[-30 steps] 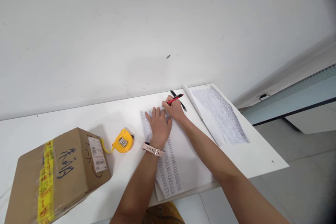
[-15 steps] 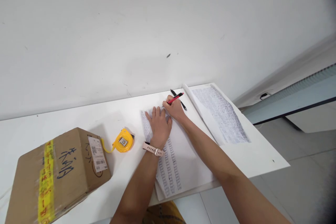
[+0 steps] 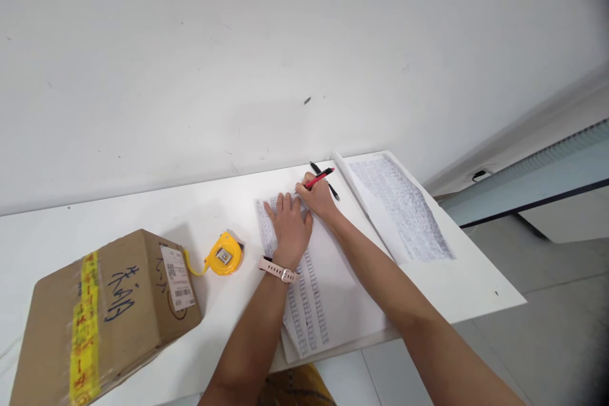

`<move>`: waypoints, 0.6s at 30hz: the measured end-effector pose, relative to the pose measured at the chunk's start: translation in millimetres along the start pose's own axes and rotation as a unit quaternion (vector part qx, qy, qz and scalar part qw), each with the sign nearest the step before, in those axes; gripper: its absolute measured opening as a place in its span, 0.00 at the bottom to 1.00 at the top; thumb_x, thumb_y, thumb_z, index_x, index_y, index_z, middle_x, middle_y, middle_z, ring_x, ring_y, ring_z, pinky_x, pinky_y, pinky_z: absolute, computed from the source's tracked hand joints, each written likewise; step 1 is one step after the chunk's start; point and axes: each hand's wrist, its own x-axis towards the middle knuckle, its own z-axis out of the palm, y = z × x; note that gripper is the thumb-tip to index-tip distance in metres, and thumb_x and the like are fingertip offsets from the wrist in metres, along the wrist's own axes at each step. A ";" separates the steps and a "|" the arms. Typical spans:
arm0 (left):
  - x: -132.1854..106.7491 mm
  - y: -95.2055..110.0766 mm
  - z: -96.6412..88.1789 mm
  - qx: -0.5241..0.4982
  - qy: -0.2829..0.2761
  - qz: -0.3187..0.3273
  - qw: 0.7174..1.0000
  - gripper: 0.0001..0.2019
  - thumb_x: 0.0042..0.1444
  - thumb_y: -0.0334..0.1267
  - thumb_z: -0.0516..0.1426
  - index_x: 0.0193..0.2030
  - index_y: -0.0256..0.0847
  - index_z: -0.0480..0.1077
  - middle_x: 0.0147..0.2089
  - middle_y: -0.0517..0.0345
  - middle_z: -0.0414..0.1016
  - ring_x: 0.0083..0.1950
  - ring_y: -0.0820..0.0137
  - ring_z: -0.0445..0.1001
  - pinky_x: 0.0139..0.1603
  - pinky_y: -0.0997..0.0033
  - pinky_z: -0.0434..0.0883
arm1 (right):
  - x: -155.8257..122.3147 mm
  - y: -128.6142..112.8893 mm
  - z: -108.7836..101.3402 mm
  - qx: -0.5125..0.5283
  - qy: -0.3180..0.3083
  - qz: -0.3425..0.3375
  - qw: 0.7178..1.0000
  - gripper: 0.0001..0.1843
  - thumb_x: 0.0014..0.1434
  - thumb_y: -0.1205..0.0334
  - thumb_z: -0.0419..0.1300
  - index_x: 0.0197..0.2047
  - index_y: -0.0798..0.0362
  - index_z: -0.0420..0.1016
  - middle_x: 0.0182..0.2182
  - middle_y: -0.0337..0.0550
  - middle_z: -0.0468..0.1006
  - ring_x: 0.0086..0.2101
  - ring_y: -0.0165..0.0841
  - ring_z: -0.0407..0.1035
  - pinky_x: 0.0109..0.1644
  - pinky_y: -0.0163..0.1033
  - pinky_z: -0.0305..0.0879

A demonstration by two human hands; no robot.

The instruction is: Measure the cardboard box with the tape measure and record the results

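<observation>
My right hand (image 3: 318, 195) is closed around a red pen (image 3: 320, 178) with black parts, its upper end leaning up to the right. The pen's tip is hidden behind my fingers, at the upper part of a white sheet of paper (image 3: 345, 304). Columns of small handwriting run down the left side of that sheet. My left hand (image 3: 289, 228) lies flat on the paper with its fingers spread, just left of the right hand. A pink watch strap circles the left wrist. Behind the right hand, a black pen (image 3: 334, 192) rests on the table, partly covered.
At the left stands a cardboard box (image 3: 128, 304) with yellow tape and a label. A yellow tape measure (image 3: 225, 255) lies beside it, its strip reaching the box. Densely written paper (image 3: 404, 209) covers part of the white table (image 3: 480, 285) at right. A wall (image 3: 266, 63) rises behind.
Both hands stay in nearly the same place on the paper, the pen still in the right hand. The view has shifted very slightly.
</observation>
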 end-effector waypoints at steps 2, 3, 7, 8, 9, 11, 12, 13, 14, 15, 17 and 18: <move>-0.1 0.0 -0.3 0.001 -0.001 0.000 1.000 0.19 0.62 0.37 0.54 0.60 0.39 0.68 0.67 0.46 0.67 0.72 0.53 0.56 0.72 0.36 0.42 | 0.4 0.4 -0.1 -0.001 0.001 0.001 1.000 0.13 0.51 0.63 0.55 0.22 0.48 0.51 0.18 0.30 0.55 0.21 0.28 0.52 0.28 0.37 0.48; -0.2 0.0 -0.5 0.002 -0.002 -0.001 1.000 0.19 0.62 0.37 0.54 0.60 0.39 0.69 0.67 0.46 0.66 0.72 0.53 0.56 0.72 0.36 0.42 | 0.5 0.6 -0.1 0.000 0.004 0.002 1.000 0.13 0.51 0.63 0.55 0.22 0.48 0.51 0.18 0.30 0.55 0.21 0.28 0.52 0.28 0.37 0.48; -0.4 0.0 -0.4 0.004 -0.004 -0.002 1.000 0.19 0.62 0.37 0.54 0.59 0.39 0.69 0.67 0.46 0.66 0.72 0.53 0.56 0.72 0.36 0.42 | 0.6 0.6 -0.3 0.003 0.013 -0.001 1.000 0.13 0.51 0.63 0.55 0.22 0.48 0.51 0.18 0.30 0.55 0.21 0.28 0.52 0.28 0.37 0.49; -0.5 0.0 -0.3 0.004 -0.004 -0.002 1.000 0.19 0.62 0.37 0.54 0.60 0.38 0.69 0.67 0.46 0.66 0.72 0.54 0.55 0.72 0.37 0.42 | 0.5 0.4 -0.3 0.003 0.013 -0.001 1.000 0.13 0.51 0.63 0.55 0.22 0.48 0.51 0.18 0.30 0.55 0.21 0.28 0.52 0.28 0.37 0.49; -0.5 0.0 -0.2 0.004 -0.003 -0.001 1.000 0.19 0.62 0.37 0.54 0.60 0.38 0.69 0.67 0.46 0.66 0.72 0.54 0.55 0.72 0.37 0.41 | 0.4 0.3 -0.3 0.002 0.014 -0.001 1.000 0.13 0.51 0.63 0.55 0.22 0.48 0.51 0.17 0.29 0.55 0.21 0.28 0.52 0.28 0.37 0.49; -0.4 0.1 -0.1 0.005 -0.004 -0.002 1.000 0.19 0.62 0.37 0.54 0.60 0.38 0.68 0.67 0.47 0.66 0.72 0.54 0.55 0.72 0.37 0.41 | 0.1 0.0 -0.2 0.003 0.014 0.002 1.000 0.13 0.51 0.63 0.55 0.22 0.48 0.51 0.17 0.29 0.55 0.21 0.28 0.52 0.28 0.37 0.48; -0.4 0.1 -0.1 0.005 -0.005 -0.002 1.000 0.19 0.62 0.37 0.53 0.60 0.38 0.68 0.67 0.47 0.66 0.72 0.54 0.55 0.72 0.37 0.41 | 0.1 -0.1 -0.2 0.003 0.013 0.004 1.000 0.13 0.51 0.63 0.55 0.22 0.48 0.51 0.17 0.29 0.55 0.21 0.28 0.52 0.28 0.37 0.49; -0.2 0.1 -0.2 0.006 -0.005 -0.003 1.000 0.19 0.62 0.37 0.53 0.60 0.39 0.68 0.67 0.47 0.66 0.72 0.54 0.55 0.72 0.37 0.41 | 0.0 -0.1 -0.2 0.004 0.011 0.004 1.000 0.13 0.51 0.63 0.55 0.22 0.48 0.51 0.17 0.29 0.55 0.21 0.28 0.52 0.28 0.37 0.49; -0.1 0.1 -0.4 0.006 -0.006 -0.003 1.000 0.19 0.62 0.37 0.53 0.60 0.39 0.68 0.67 0.47 0.66 0.72 0.54 0.55 0.72 0.37 0.41 | 0.0 -0.2 -0.2 0.004 0.010 0.004 1.000 0.13 0.51 0.63 0.55 0.22 0.48 0.52 0.17 0.29 0.55 0.21 0.28 0.52 0.28 0.37 0.49; 0.0 0.2 -0.5 0.006 -0.005 -0.003 1.000 0.19 0.62 0.37 0.53 0.60 0.39 0.68 0.67 0.47 0.66 0.72 0.54 0.55 0.72 0.37 0.41 | 0.0 -0.3 -0.2 0.004 0.010 0.004 1.000 0.13 0.51 0.63 0.55 0.22 0.48 0.52 0.17 0.30 0.56 0.22 0.28 0.53 0.28 0.37 0.49; 0.2 0.2 -0.8 0.007 -0.004 -0.003 1.000 0.19 0.62 0.37 0.53 0.60 0.40 0.68 0.67 0.47 0.66 0.72 0.54 0.55 0.72 0.37 0.42 | 0.0 -0.7 -0.4 0.001 0.010 0.005 1.000 0.13 0.51 0.63 0.55 0.22 0.48 0.51 0.18 0.30 0.56 0.22 0.28 0.53 0.28 0.37 0.50; 0.2 0.2 -0.9 0.007 -0.004 -0.003 1.000 0.19 0.62 0.37 0.53 0.60 0.39 0.68 0.67 0.47 0.66 0.72 0.54 0.55 0.72 0.37 0.42 | -0.1 -1.0 -0.5 0.000 0.010 0.006 1.000 0.13 0.50 0.64 0.55 0.22 0.48 0.51 0.18 0.30 0.55 0.22 0.28 0.53 0.28 0.37 0.50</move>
